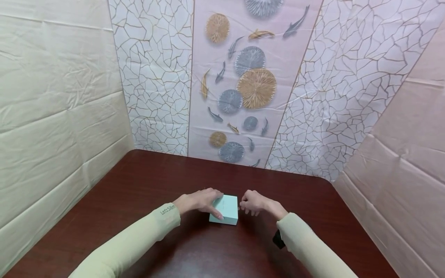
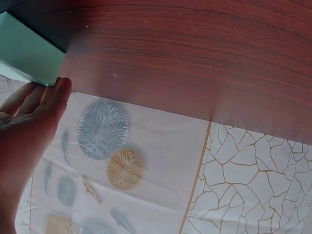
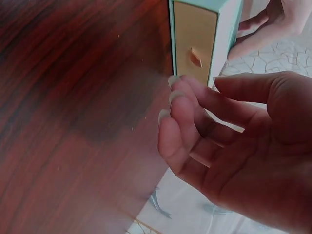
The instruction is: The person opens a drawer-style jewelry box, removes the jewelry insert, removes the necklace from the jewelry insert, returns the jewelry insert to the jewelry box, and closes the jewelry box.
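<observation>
On a dark reddish-brown, wood-grained table (image 1: 205, 247), a pale mint-green, shallow box (image 1: 230, 206), apparently of card, lies flat between a person's two bare hands; the left hand (image 1: 201, 200) grips it from the left, thumb across the top towards the near edge and fingers reaching to the far side, a hold that seems meant to keep the box from sliding; the right hand (image 1: 255, 202) is poised just beside the opposite end, apparently holding nothing, fingers loosely bent and thumb apart from them; its fingertips are near a tan end panel (image 3: 187, 31) framed in green, where a small orange-brown tab (image 3: 196, 57) sticks out, probably there as a finger pull; whether any fingertip touches the panel cannot be told
</observation>
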`<act>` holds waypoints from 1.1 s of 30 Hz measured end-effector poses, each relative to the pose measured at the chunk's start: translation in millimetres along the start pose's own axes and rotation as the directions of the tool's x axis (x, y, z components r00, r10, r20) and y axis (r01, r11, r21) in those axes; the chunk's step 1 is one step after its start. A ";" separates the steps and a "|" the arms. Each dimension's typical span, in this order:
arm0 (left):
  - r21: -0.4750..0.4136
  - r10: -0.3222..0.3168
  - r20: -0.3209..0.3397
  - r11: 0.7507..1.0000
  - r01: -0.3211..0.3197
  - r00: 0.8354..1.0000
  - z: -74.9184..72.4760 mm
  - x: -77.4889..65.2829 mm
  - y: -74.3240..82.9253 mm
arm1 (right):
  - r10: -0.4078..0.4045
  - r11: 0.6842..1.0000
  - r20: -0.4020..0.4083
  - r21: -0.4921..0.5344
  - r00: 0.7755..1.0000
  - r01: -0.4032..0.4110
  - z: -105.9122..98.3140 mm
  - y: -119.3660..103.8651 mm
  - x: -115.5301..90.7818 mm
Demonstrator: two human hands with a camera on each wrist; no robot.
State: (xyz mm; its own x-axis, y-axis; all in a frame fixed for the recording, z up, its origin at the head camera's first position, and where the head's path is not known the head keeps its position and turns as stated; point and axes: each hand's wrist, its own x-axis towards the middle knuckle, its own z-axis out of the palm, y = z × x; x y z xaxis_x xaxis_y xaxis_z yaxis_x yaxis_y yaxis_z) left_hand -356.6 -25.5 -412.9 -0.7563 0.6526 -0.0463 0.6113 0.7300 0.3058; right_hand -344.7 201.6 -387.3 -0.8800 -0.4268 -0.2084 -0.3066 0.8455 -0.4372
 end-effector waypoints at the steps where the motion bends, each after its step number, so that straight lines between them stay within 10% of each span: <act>1: -0.004 -0.005 0.004 1.000 0.005 1.000 -0.3 0.1 0.2 | 0.003 1.000 0.010 0.004 1.000 -0.003 1.2 -0.3 1.3; 33: 0.002 -0.029 0.055 1.000 0.029 0.998 -6.0 4.1 4.4 | 0.043 0.991 0.092 -0.129 0.995 -0.031 10.9 0.2 12.5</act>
State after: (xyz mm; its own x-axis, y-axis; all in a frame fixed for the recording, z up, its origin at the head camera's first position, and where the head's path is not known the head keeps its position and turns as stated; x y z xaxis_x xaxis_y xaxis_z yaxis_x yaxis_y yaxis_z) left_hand -358.4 -20.8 -406.0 -0.7597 0.6413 -0.1076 0.5894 0.7491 0.3025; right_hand -351.8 192.9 -399.5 -0.8552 -0.4179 -0.3064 -0.3238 0.8926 -0.3137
